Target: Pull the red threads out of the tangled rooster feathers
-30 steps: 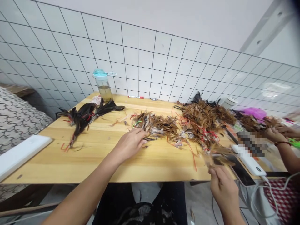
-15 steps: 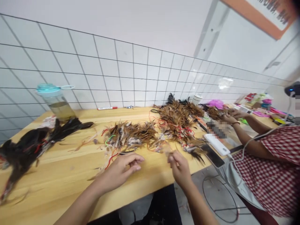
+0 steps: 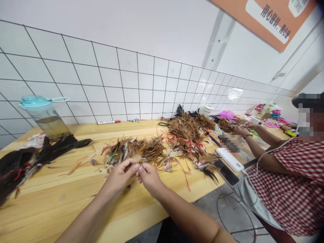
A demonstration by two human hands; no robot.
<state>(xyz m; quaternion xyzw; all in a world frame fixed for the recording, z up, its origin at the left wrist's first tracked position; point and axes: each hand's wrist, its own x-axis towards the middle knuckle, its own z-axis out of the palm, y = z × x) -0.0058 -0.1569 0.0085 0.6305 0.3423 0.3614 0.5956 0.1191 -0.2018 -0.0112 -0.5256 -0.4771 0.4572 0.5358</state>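
Observation:
My left hand [image 3: 124, 171] and my right hand [image 3: 149, 177] meet fingertip to fingertip over the near part of the table. Both are closed in a pinch on a small tan feather [image 3: 137, 158], whose tip shows above the fingers. The rest of it is hidden by them. Just behind my hands lies a pile of brown feathers [image 3: 152, 148] with white bases. A bright green cord [image 3: 110, 160] loops at its left end, and red strings lie among the feathers.
Right of it spreads a larger heap of brown feathers [image 3: 187, 126]. Black feathers [image 3: 63, 146] lie at left before a teal-lidded bottle [image 3: 52, 121]. A marker [image 3: 108, 122] rests by the tiled wall. At right are a white power bank [image 3: 230, 159], a phone [image 3: 227, 173] and a seated co-worker [image 3: 291, 172].
My hands were apart, the right one holding something blurred. They have come together at the fingertips, the right hand moving left. The view has shifted slightly to the right.

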